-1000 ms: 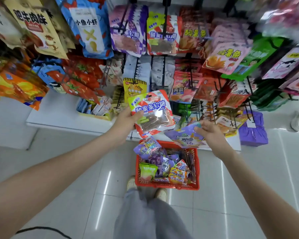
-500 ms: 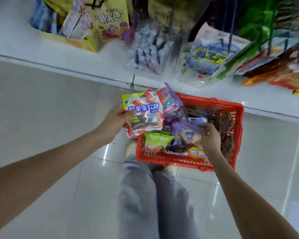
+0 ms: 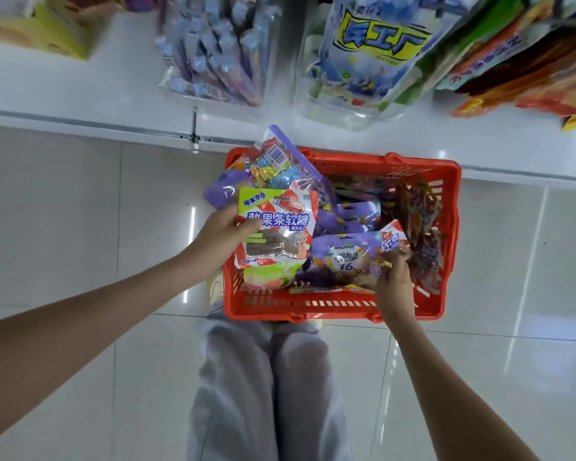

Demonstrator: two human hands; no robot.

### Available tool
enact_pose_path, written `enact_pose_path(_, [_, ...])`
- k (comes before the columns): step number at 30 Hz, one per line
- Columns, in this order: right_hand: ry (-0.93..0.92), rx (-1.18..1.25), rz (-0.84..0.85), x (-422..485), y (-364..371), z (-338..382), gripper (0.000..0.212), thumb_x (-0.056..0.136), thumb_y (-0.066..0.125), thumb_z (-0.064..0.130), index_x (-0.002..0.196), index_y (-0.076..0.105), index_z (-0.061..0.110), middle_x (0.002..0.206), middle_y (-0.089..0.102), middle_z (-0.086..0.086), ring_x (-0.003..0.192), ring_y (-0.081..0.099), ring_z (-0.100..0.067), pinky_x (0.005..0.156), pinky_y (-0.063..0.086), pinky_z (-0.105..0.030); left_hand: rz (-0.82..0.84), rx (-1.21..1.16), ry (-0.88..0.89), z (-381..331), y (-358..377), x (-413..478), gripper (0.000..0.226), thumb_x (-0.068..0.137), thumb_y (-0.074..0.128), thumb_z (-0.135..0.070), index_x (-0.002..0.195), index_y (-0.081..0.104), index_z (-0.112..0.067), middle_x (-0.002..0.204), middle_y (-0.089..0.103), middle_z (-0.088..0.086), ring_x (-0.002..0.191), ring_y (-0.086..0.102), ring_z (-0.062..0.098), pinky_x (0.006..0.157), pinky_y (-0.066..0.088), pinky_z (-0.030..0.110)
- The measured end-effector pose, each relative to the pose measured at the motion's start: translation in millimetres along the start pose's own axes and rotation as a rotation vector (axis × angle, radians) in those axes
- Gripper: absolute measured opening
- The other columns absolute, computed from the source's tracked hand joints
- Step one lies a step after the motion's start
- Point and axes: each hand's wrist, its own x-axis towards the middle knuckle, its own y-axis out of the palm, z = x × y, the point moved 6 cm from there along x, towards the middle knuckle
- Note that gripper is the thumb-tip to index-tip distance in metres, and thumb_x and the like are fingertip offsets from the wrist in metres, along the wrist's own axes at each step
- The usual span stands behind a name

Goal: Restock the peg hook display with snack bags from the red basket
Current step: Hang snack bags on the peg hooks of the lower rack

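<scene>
- Our left hand (image 3: pixel 222 237), centre left of the frame, grips a green, red and white candy bag (image 3: pixel 276 234) by its left edge, thumb on the front, over the left part of the red basket (image 3: pixel 330 311).
- Our right hand (image 3: pixel 394 281), centre right, pinches the right edge of a purple bag (image 3: pixel 346 257) lying on the pile inside the basket.
- The basket stands on the tiled floor (image 3: pixel 64 227), against the white shelf base (image 3: pixel 80 94), just above our grey trousers (image 3: pixel 263 377).
- Hanging bags (image 3: pixel 369 48) cross the upper frame, blurred.
</scene>
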Motion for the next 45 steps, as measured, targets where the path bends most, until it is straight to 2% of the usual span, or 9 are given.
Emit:
enact_pose_path(5, [-0.037,-0.206,-0.127,36.6,-21.3,-16.8,0.056,0.084,0.037,-0.012,0.135,0.044,0.009,0.126,0.054,-0.018,0.115,0.046,-0.036,0.091,0.041,-0.045,0.082,0.065,0.06,4.0,32.7,17.6,0.031,0.093,0.058,-0.018,0.091,0.068,-0.047,0.099,0.073,-0.015,0.093,0.069,0.009,0.084,0.053,0.035])
enact_pose_path(10, [-0.176,-0.25,0.199,75.1,-2.9,-17.8,0.078,0.086,0.043,-0.014,0.15,0.023,0.026,0.149,0.03,-0.012,0.128,0.041,-0.033,0.092,0.045,-0.042,0.075,0.159,0.094,13.0,55.0,30.8,0.019,0.093,0.06,-0.021,0.096,0.067,-0.038,0.103,0.072,-0.003,0.1,0.066,0.017,0.094,0.049,0.044])
enact_pose_path(17, [-0.331,-0.414,-0.051,46.2,-46.2,24.7,0.015,0.086,0.061,0.008,0.097,0.068,0.001,0.097,0.062,-0.019,0.097,0.053,-0.039,0.077,0.039,-0.043,0.011,0.152,0.071,-10.1,56.6,8.2,0.019,0.094,0.057,-0.025,0.112,0.062,-0.021,0.106,0.07,0.006,0.099,0.066,0.026,0.092,0.049,0.054])
enact_pose_path(23, [-0.268,0.242,-0.108,-60.7,-197.2,118.9,0.013,0.09,0.055,0.024,0.081,0.052,0.033,0.067,0.06,0.02,0.064,0.055,0.001,0.053,0.034,-0.008,-0.092,0.074,0.16,-119.0,52.4,-66.8,0.009,0.093,0.058,-0.013,0.099,0.063,-0.017,0.084,0.073,-0.01,0.077,0.065,0.003,0.069,0.052,0.021])
enact_pose_path(30, [-0.496,0.679,0.176,-192.8,-345.8,273.9,0.027,0.092,0.058,0.018,0.103,0.063,0.042,0.083,0.067,-0.004,0.077,0.06,-0.014,0.072,0.049,-0.022,0.01,0.012,0.273,-298.0,50.3,-215.7,0.013,0.094,0.052,-0.002,0.099,0.06,-0.011,0.086,0.071,-0.006,0.08,0.065,0.006,0.075,0.052,0.023])
enact_pose_path(34, [-0.638,0.722,0.047,-250.1,-408.0,338.3,0.046,0.093,0.054,0.005,0.097,0.062,0.05,0.087,0.067,0.004,0.085,0.059,-0.01,0.083,0.045,-0.027,0.06,0.002,0.292,-370.5,42.6,-309.0,0.018,0.099,0.045,-0.021,0.102,0.062,-0.024,0.077,0.065,-0.02,0.073,0.054,-0.002,0.067,0.042,0.017])
enact_pose_path(37, [-0.731,0.729,-0.008,-285.9,-445.3,377.2,0.043,0.092,0.057,0.006,0.093,0.061,0.049,0.076,0.058,0.001,0.067,0.052,-0.015,0.067,0.044,-0.031,-0.049,0.086,0.379,-415.2,21.1,-371.7,0.048,0.093,0.045,-0.051,0.128,0.055,-0.019,0.112,0.056,-0.021,0.105,0.051,0.0,0.102,0.038,0.023])
enact_pose_path(42, [-0.889,0.622,-0.062,-336.0,-485.5,435.4,0.023,0.089,0.061,0.007,0.098,0.059,0.027,0.056,0.045,0.019,0.048,0.038,0.001,0.047,0.031,-0.011,-0.007,0.269,0.654,-466.0,15.9,-445.5,0.026,0.087,0.067,-0.015,0.109,0.058,-0.026,0.109,0.069,-0.004,0.098,0.061,0.009,0.095,0.049,0.044])
enact_pose_path(45, [-1.025,0.409,-0.194,-358.7,-508.1,468.5,0.024,0.083,0.071,0.013,0.105,0.062,0.013,0.095,0.058,0.004,0.084,0.051,-0.003,0.075,0.045,-0.022,0.007,0.209,0.683,-483.8,-1.0,-463.8,0.028,0.09,0.062,-0.009,0.108,0.056,-0.03,0.111,0.067,-0.005,0.097,0.062,0.006,0.092,0.052,0.031])
